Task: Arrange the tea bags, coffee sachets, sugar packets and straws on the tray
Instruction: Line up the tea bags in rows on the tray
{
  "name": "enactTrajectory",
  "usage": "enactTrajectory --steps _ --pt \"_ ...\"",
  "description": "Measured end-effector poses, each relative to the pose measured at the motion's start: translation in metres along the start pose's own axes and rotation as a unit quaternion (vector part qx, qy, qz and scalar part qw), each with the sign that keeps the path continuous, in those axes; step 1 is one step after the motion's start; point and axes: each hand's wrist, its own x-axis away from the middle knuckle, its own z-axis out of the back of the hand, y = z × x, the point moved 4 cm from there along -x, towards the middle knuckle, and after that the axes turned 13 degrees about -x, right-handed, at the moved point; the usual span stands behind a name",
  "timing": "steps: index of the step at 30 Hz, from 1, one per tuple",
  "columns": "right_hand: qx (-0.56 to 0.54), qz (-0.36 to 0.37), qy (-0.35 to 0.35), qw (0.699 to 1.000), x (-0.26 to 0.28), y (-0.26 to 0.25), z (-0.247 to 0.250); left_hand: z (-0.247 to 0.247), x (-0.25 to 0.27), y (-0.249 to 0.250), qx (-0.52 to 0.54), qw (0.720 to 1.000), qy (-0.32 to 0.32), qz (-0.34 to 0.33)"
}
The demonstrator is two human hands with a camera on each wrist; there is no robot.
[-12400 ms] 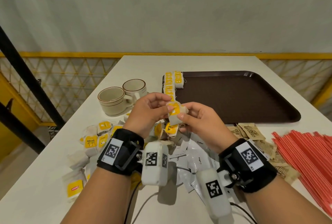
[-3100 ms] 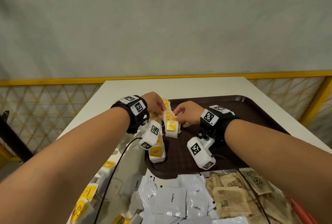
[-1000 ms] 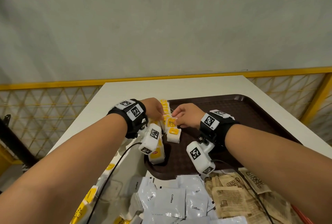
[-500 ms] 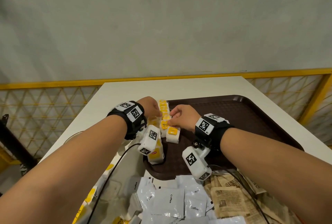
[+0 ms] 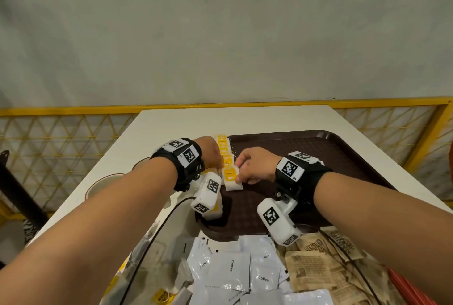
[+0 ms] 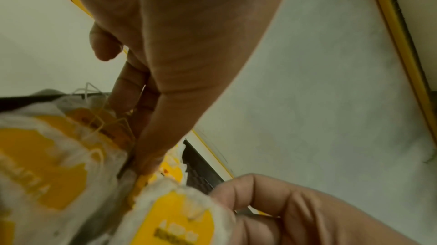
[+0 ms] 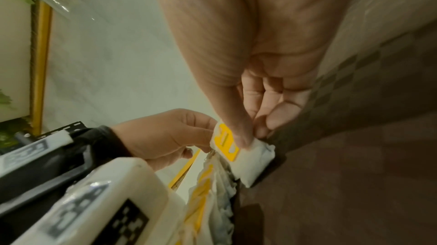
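Note:
A brown tray lies on the white table. A row of yellow-tagged tea bags runs along its left edge. My right hand pinches the nearest tea bag of that row between thumb and fingers, and the bag rests on the tray. From the other side my left hand grips the tea bags of the row, its thumb pushed down among them. One more tea bag lies on the tray under the left wrist camera.
White coffee sachets lie heaped in front of the tray, brown sugar packets to their right and red straws at the far right. Loose tea bags lie near left. Two cups stand left of the tray, half hidden by my left arm.
Both hands stayed at the tea bag row. My right hand shifted slightly nearer, onto the bag at the row's near end, and closed it up against the row.

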Motion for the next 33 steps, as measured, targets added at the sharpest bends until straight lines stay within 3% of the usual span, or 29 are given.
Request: enactTrajectory --steps 6,13,16,19,23,26,29,33 --pt "-0.062 -0.004 0.014 0.998 -0.003 -0.001 -0.01 0.005 0.005 0.0 0.013 1.0 0.014 -0.011" --pt "-0.051 -0.014 0.068 0.996 0.0 0.005 -0.009 0.003 0.008 -0.003 0.046 0.998 0.042 -0.005" --pt "-0.08 -0.012 0.079 0.994 0.005 0.005 -0.006 0.006 0.013 -0.01 0.136 0.986 0.089 0.021" --pt "-0.135 -0.004 0.099 0.986 0.008 0.006 -0.005 0.007 0.025 -0.015 0.286 0.949 0.126 0.046" --pt "-0.129 -0.002 0.109 0.986 0.009 0.003 -0.012 -0.012 0.04 -0.014 0.392 0.913 0.084 0.077" --pt "-0.09 0.021 0.088 0.992 -0.007 0.004 -0.02 -0.027 0.045 -0.01 0.381 0.918 0.061 0.089" --pt "-0.044 0.028 0.094 0.994 -0.074 0.045 -0.011 -0.036 0.046 -0.01 0.378 0.918 0.059 0.102" --pt "-0.022 0.028 0.106 0.994 -0.043 0.009 -0.019 -0.037 0.045 -0.011 0.379 0.918 0.058 0.103"
